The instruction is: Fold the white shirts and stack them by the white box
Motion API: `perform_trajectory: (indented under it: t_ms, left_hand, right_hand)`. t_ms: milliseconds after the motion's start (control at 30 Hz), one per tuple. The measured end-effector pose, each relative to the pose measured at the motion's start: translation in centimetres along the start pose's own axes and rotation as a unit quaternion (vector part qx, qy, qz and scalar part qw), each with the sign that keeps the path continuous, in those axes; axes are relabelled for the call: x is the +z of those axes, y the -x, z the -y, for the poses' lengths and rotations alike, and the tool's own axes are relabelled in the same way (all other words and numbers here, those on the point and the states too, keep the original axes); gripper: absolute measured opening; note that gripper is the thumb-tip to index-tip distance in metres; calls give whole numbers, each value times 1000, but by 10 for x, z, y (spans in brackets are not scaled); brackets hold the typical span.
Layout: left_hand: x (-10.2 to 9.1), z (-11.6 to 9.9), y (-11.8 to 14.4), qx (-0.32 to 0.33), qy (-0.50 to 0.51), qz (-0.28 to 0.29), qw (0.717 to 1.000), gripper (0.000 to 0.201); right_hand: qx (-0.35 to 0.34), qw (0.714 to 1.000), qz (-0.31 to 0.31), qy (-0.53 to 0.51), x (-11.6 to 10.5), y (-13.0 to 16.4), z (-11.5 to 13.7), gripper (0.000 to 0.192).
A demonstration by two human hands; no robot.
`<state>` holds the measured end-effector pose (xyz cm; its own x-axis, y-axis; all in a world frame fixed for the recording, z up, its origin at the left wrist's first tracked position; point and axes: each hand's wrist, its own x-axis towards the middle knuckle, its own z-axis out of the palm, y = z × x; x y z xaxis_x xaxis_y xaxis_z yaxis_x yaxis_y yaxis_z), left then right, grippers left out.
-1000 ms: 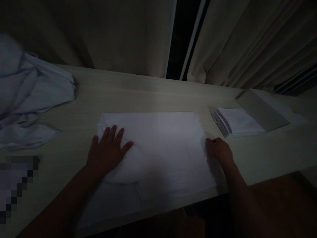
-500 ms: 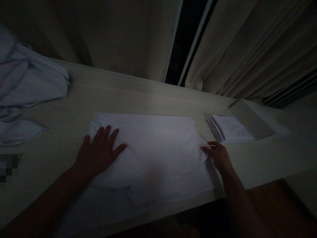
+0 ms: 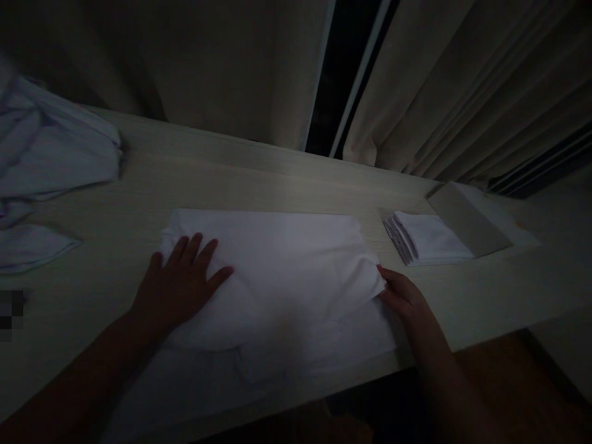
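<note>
Spread cloth [image 3: 287,271] at table [image 3: 277,179] centre, near front edge; folded stack [image 3: 428,245] to its right, crumpled heap [image 3: 50,154] far left, curtains [image 3: 231,61] behind the table.

The right hand [image 3: 404,299] has its fingertips tucked under the lifted edge of the white cloth [image 3: 277,265], so its grip is hidden. The cloth's near part fades into shadow over the table [image 3: 277,179] edge. The rumpled fabric pile [image 3: 50,154] is cut off at the left edge.
</note>
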<state>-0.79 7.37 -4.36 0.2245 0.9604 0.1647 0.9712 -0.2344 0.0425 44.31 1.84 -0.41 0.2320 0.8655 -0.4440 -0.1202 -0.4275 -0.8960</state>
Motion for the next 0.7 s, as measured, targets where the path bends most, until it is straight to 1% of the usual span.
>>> perform_trajectory:
  t_ms: [67, 133, 233, 267, 333, 433, 533, 567, 633, 700]
  left_hand:
    - [-1, 0, 0, -3, 0, 4, 1000, 73]
    - [-3, -1, 0, -3, 1, 13, 1000, 73]
    - [-7, -2, -1, -1, 5, 21, 1000, 73]
    - [-8, -3, -1, -3, 6, 22, 1000, 73]
    - [-10, -4, -1, -8, 10, 25, 1000, 73]
    - [-11, -4, 0, -10, 17, 23, 1000, 72]
    - [-11, -4, 0, -9, 21, 22, 999, 72]
    - [-11, -4, 0, -9, 21, 25, 999, 72]
    - [-9, -3, -1, -10, 17, 25, 999, 72]
    - [-5, -1, -1, -8, 9, 18, 1000, 74]
  right_hand:
    - [-3, 999, -17, 29, 1, 0, -3, 25]
    - [-35, 996, -50, 67, 0, 1, -6, 28]
    - [-107, 975, -102, 164, -5, 5, -7, 38]
    - [-120, 966, -118, 194, -6, 7, -7, 42]
    - [-120, 957, -137, 225, -10, 8, -5, 50]
    - [-99, 960, -138, 223, -13, 6, -5, 59]
    - [-88, 968, -132, 196, -13, 5, -5, 64]
    - [-81, 972, -129, 180, -11, 4, -5, 63]
    - [-66, 982, -112, 137, -7, 5, -4, 54]
    - [-47, 992, -63, 98, -3, 5, -2, 41]
